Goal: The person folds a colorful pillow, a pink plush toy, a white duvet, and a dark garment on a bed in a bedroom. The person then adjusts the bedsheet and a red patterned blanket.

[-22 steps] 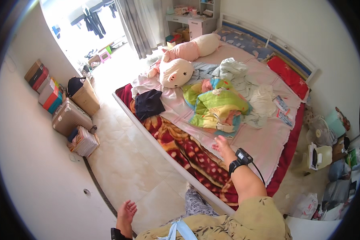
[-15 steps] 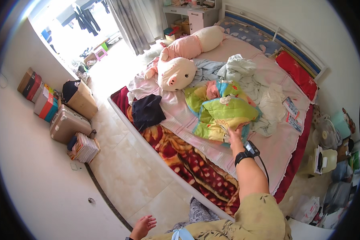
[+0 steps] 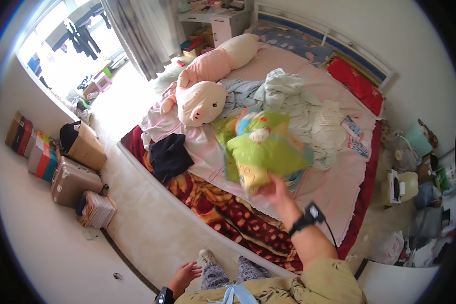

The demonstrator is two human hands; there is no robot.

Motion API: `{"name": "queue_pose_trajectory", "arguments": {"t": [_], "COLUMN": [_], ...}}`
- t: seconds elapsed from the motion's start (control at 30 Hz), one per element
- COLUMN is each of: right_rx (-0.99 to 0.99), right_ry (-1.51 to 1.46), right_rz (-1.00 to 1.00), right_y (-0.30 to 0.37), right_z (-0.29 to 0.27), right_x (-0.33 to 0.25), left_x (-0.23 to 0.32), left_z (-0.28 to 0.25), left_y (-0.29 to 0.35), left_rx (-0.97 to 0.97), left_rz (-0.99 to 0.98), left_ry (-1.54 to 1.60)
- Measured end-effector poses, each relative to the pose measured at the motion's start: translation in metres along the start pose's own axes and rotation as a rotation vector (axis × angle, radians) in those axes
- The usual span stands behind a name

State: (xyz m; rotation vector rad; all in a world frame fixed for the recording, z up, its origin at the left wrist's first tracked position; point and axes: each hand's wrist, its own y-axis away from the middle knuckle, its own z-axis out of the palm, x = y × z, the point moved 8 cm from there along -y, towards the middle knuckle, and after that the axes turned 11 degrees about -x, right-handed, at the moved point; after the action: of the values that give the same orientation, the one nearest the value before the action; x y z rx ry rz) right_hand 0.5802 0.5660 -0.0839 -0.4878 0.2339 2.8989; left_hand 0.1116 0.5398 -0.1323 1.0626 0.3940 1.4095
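My right hand (image 3: 274,191) grips the lower edge of a green and yellow patterned cloth (image 3: 262,149) and lifts it off the bed (image 3: 334,187); the cloth is blurred. A black band sits on that wrist. My left hand (image 3: 184,276) hangs open low beside my leg, above the pale floor, holding nothing. A large pink pig plush (image 3: 201,99) lies just left of the cloth. A dark garment (image 3: 170,156) rests at the bed's near-left edge. Pale crumpled clothes (image 3: 299,101) are heaped behind the cloth.
A red patterned blanket (image 3: 223,213) drapes over the bed's near side. A suitcase (image 3: 71,181), a cardboard box (image 3: 86,147) and stacked boxes (image 3: 33,147) line the left wall. A white dresser (image 3: 223,23) stands by the curtains. Bags and clutter (image 3: 415,202) crowd the floor to the right.
My right hand took hold of the green cloth and raised it off the bed. My left hand moved rightward toward my leg. The view shifted closer over the bed.
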Motion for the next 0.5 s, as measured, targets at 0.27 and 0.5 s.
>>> {"name": "queue_pose_trajectory", "arguments": {"t": [0.27,0.5], "right_rx": [-0.026,0.054], "right_ry": [-0.032,0.168], "right_rz": [-0.091,-0.144], "right_y": [0.2,0.272], "right_z": [0.18,0.208], "right_x": [0.081,0.148], "left_x": [0.056,0.088], "left_z": [0.117,0.158], "left_y": [-0.087,-0.134], "left_rx": [-0.411,-0.554], "left_rz": [-0.134,0.006], "left_ry": [0.194,0.127]}}
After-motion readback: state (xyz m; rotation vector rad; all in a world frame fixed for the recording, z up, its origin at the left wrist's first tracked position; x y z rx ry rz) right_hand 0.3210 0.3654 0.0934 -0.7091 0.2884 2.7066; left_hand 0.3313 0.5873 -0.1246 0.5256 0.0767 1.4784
